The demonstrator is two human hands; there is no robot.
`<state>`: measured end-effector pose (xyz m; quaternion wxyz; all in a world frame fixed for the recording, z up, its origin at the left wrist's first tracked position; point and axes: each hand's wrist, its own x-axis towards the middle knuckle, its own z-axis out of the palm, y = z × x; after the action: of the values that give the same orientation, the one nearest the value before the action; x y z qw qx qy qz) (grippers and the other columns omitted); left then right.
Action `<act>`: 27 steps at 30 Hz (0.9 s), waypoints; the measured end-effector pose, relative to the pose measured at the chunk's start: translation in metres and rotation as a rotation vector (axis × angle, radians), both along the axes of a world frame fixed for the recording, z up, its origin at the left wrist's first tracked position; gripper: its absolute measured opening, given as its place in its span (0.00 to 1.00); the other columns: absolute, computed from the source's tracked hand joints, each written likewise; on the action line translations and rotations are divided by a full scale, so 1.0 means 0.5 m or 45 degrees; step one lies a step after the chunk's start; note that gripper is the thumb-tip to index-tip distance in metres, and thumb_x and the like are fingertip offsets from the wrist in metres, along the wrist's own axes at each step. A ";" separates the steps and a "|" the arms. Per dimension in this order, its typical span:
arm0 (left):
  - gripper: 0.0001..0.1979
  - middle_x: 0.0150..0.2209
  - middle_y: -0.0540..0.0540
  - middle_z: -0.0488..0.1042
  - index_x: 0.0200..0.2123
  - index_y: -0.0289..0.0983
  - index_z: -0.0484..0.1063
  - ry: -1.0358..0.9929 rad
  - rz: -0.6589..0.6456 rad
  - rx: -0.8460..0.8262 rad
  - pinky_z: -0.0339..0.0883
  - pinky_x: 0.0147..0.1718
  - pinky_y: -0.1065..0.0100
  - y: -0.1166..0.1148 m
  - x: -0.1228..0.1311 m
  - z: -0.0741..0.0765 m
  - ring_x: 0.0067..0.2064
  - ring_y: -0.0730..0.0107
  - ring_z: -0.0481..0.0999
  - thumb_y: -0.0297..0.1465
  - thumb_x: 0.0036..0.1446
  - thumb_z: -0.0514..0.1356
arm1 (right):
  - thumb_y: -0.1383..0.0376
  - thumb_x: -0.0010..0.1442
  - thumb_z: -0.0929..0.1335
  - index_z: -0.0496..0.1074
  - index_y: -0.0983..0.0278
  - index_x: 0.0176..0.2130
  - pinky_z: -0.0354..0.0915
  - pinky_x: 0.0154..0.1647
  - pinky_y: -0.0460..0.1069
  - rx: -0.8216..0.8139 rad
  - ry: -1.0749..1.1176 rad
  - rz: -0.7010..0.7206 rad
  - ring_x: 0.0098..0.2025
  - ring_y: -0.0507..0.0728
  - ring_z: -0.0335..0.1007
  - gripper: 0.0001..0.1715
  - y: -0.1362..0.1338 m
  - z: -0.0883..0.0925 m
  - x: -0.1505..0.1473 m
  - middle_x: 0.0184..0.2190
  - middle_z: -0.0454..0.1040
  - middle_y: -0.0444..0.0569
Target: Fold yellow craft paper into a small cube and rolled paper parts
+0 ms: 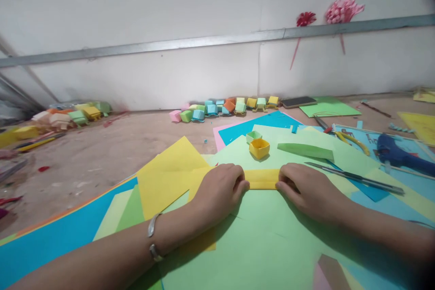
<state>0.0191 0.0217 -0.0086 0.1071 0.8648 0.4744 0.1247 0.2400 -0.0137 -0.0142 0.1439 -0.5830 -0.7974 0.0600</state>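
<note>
Yellow strip [261, 179], pale green sheet [265, 235]

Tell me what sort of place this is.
Probably a papercraft workspace: a folded yellow paper strip lies over a large pale-green paper sheet, small multicoloured folded-paper shapes are clustered farther back, and a blue plastic glue gun lies at the right.
</note>
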 end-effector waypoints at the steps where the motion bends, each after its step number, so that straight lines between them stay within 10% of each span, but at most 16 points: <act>1: 0.08 0.29 0.48 0.73 0.28 0.38 0.68 0.000 0.000 0.000 0.60 0.29 0.66 0.000 0.000 0.000 0.32 0.64 0.70 0.31 0.61 0.55 | 0.67 0.62 0.64 0.64 0.63 0.28 0.50 0.26 0.47 -0.006 0.003 -0.007 0.27 0.53 0.61 0.10 0.001 0.000 0.001 0.26 0.69 0.44; 19: 0.07 0.30 0.49 0.73 0.30 0.38 0.67 0.018 0.071 -0.183 0.58 0.30 0.66 0.004 0.010 0.017 0.33 0.64 0.70 0.31 0.61 0.56 | 0.66 0.59 0.67 0.63 0.61 0.32 0.50 0.25 0.46 -0.126 0.077 -0.074 0.26 0.53 0.60 0.06 0.012 -0.001 0.009 0.25 0.68 0.42; 27: 0.07 0.36 0.47 0.71 0.34 0.41 0.76 -0.046 -0.183 0.233 0.59 0.33 0.66 -0.002 -0.001 -0.002 0.38 0.64 0.68 0.24 0.59 0.60 | 0.72 0.63 0.63 0.71 0.65 0.28 0.47 0.29 0.51 0.693 -0.242 0.393 0.29 0.55 0.55 0.13 -0.013 -0.011 -0.013 0.25 0.65 0.47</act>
<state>0.0184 0.0207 -0.0097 0.0451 0.9004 0.3957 0.1751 0.2335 -0.0203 -0.0198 0.2086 -0.3983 -0.8730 -0.1892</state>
